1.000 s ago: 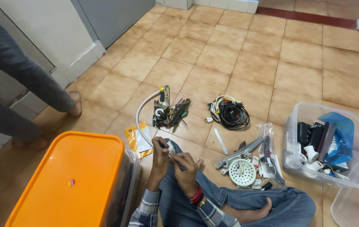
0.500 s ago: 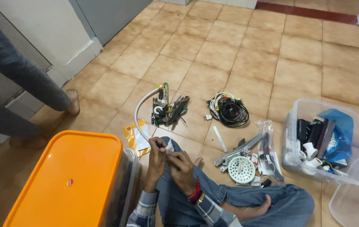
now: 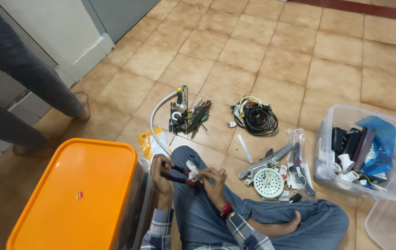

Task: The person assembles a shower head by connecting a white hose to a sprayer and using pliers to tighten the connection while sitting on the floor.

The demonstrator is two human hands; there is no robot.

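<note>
I see my left hand closed round the dark and red handles of a pair of pliers, while the fingers of my right hand pinch a small white part at the tool's tip, over my lap. I judge the work on that part as under way, not finished: it is not yet set down. Beyond my fingers the floor carries a tool bundle and a cable coil; off to their right lies a white round grille. An orange-lidded bin stands left of them.
</note>
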